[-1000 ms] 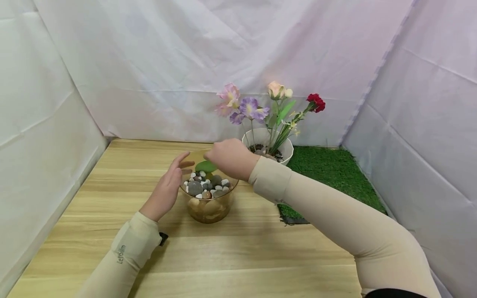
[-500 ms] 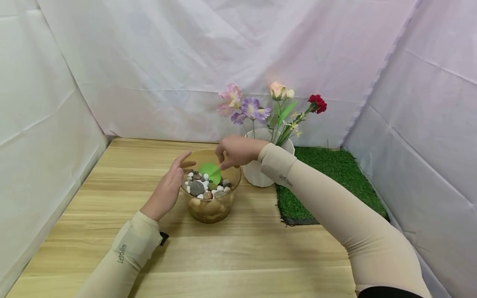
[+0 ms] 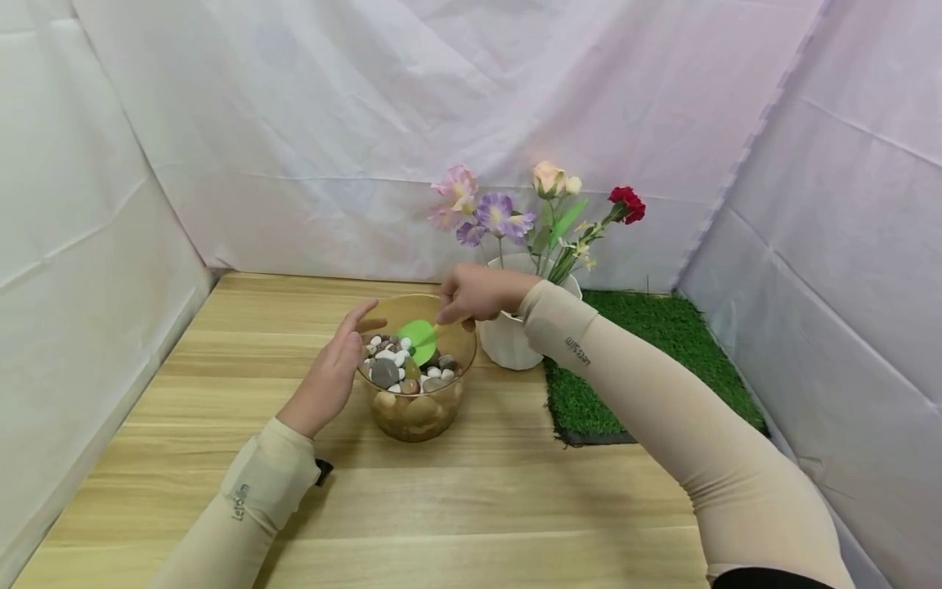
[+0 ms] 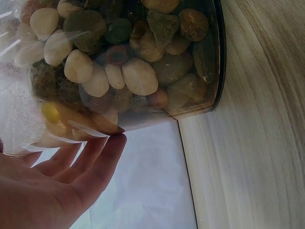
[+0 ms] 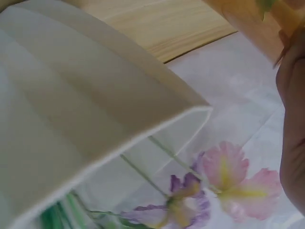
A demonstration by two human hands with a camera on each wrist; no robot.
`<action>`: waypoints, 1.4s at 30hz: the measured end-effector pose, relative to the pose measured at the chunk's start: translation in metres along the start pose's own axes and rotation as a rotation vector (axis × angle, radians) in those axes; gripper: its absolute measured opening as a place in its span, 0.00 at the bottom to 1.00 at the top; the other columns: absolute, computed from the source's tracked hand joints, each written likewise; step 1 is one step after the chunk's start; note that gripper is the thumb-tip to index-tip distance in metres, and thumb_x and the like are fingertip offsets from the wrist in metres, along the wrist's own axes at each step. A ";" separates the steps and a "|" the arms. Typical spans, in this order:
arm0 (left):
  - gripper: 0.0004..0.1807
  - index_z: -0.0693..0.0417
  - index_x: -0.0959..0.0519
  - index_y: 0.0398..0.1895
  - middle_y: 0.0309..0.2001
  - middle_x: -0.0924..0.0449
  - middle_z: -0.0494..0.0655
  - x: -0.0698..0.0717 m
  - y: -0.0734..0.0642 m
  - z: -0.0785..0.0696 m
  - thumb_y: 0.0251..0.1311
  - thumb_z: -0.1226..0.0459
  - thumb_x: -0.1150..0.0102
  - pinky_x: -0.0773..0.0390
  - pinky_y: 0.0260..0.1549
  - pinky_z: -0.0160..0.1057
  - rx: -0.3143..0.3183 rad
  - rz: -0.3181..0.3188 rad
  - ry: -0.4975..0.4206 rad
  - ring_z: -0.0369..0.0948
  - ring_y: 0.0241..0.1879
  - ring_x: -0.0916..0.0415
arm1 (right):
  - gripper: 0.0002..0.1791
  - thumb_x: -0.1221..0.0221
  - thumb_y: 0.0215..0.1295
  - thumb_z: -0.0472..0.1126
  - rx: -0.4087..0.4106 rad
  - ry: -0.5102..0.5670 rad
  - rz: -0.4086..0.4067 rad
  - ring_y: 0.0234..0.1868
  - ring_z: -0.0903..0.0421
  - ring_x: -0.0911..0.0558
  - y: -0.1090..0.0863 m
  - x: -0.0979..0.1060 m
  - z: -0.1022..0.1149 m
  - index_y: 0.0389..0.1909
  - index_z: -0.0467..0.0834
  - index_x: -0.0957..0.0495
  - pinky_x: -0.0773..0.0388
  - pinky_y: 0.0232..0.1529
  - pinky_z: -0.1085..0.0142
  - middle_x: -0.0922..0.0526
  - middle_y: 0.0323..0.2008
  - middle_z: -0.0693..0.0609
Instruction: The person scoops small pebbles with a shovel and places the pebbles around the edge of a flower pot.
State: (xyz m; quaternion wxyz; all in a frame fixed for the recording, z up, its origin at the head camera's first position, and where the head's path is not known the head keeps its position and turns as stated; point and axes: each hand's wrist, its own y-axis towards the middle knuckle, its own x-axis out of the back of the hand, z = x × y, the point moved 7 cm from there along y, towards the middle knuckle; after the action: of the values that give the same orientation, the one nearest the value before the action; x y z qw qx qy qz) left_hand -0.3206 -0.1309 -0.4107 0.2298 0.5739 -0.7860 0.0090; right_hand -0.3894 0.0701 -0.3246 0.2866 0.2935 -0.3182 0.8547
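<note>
My left hand rests against the left side of an amber see-through bowl, fingers straight. In the left wrist view its fingertips touch the bowl's wall, behind which pebbles are packed. My right hand pinches what looks like a small shovel with a green rounded blade and a short yellowish neck. Most of its handle is hidden in the fist. The blade is tilted inside the bowl, touching or just above the grey, white and brown stones. In the right wrist view the right hand shows only at the edge.
Just right of the bowl stands a white pot with artificial flowers, close beneath my right wrist. A green turf mat lies behind and right of it. White cloth walls enclose the wooden table.
My right hand has moved right and turned over the bowl's far right rim. The green blade has shifted with it, and stones have moved around it. The left hand has stayed put.
</note>
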 end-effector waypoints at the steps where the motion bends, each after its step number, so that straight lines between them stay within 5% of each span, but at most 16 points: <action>1: 0.29 0.38 0.50 0.89 0.77 0.33 0.62 0.000 0.000 0.000 0.91 0.54 0.75 0.39 0.73 0.69 0.000 -0.001 0.001 0.62 0.76 0.36 | 0.15 0.36 0.80 0.40 -0.020 0.044 -0.005 0.15 0.60 0.38 -0.002 0.001 -0.003 0.30 0.38 0.17 0.40 0.21 0.65 0.19 0.21 0.47; 6: 0.29 0.36 0.50 0.89 0.77 0.33 0.61 0.000 0.000 0.000 0.91 0.54 0.75 0.40 0.73 0.71 0.011 0.001 0.008 0.62 0.77 0.37 | 0.17 0.36 0.80 0.42 -0.056 0.215 -0.009 0.14 0.60 0.43 -0.015 0.001 -0.017 0.30 0.38 0.20 0.43 0.19 0.67 0.22 0.21 0.47; 11: 0.29 0.35 0.51 0.90 0.78 0.34 0.60 -0.001 -0.001 0.000 0.91 0.53 0.75 0.39 0.71 0.71 0.010 0.004 0.020 0.61 0.75 0.35 | 0.14 0.37 0.82 0.42 -0.040 0.331 -0.005 0.15 0.60 0.44 -0.025 0.001 -0.030 0.41 0.34 0.15 0.43 0.20 0.66 0.23 0.22 0.46; 17: 0.30 0.34 0.52 0.90 0.85 0.46 0.55 0.000 -0.002 -0.001 0.90 0.51 0.76 0.43 0.73 0.72 0.008 -0.002 0.052 0.61 0.79 0.42 | 0.14 0.39 0.83 0.42 0.005 0.500 -0.009 0.14 0.59 0.47 -0.039 0.007 -0.038 0.42 0.32 0.19 0.45 0.19 0.66 0.25 0.22 0.44; 29: 0.30 0.35 0.52 0.90 0.78 0.35 0.60 -0.002 -0.001 0.002 0.90 0.48 0.76 0.39 0.70 0.76 0.016 0.022 -0.013 0.65 0.75 0.35 | 0.12 0.43 0.85 0.41 0.050 0.628 -0.084 0.13 0.61 0.44 -0.073 0.027 -0.065 0.44 0.36 0.19 0.44 0.16 0.68 0.23 0.26 0.43; 42: 0.30 0.33 0.53 0.90 0.78 0.35 0.58 -0.002 -0.001 0.003 0.90 0.47 0.76 0.38 0.68 0.77 0.014 0.022 -0.003 0.63 0.75 0.35 | 0.12 0.44 0.86 0.42 -0.029 0.572 -0.231 0.14 0.62 0.42 -0.134 0.071 -0.114 0.42 0.38 0.21 0.41 0.19 0.68 0.24 0.25 0.48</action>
State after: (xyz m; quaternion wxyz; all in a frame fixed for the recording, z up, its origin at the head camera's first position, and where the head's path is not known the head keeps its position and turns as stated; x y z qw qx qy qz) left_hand -0.3207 -0.1303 -0.4143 0.2244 0.5670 -0.7924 0.0159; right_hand -0.3821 0.2575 -0.2973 0.4637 0.0713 -0.2014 0.8599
